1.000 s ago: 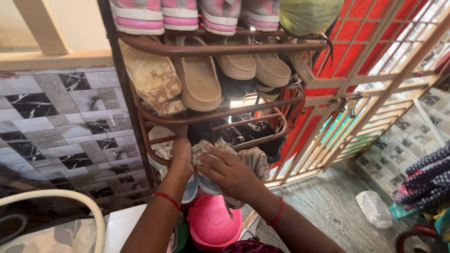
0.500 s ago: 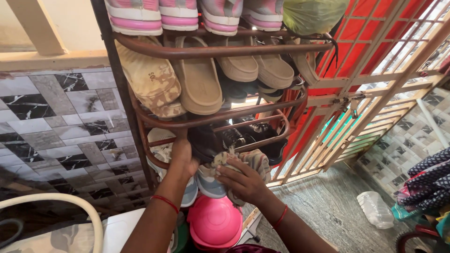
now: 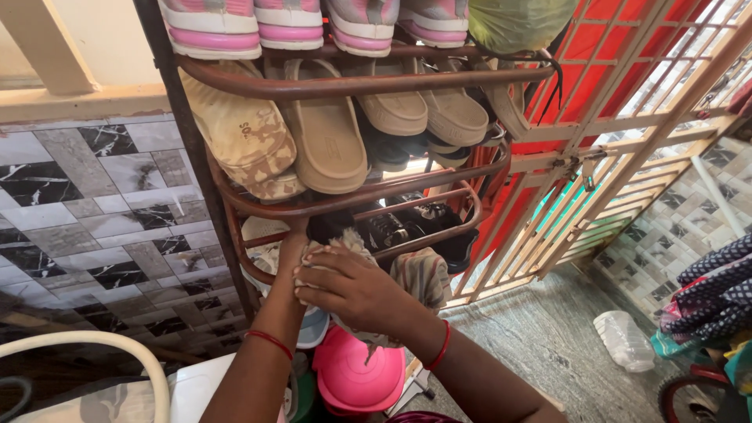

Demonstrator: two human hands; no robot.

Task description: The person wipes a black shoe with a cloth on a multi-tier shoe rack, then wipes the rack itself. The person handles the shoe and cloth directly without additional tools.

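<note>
Pressing a crumpled striped beige cloth (image 3: 419,274) against a shoe on the lower tier of the brown metal shoe rack (image 3: 352,82), the right hand (image 3: 352,286) is gripping the cloth with curled fingers. Left hand (image 3: 291,251) is reaching into the same tier beside it, mostly hidden, so its grip cannot be told. Tan rubber clogs (image 3: 325,133) are sitting on the tier above, and a pink plastic helmet (image 3: 356,376) is lying just below the hands.

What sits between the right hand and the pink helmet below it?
In the head view, a patterned cloth lies under the right hand and hangs down toward the pink helmet; a light blue shoe sole shows just beside it.
</note>
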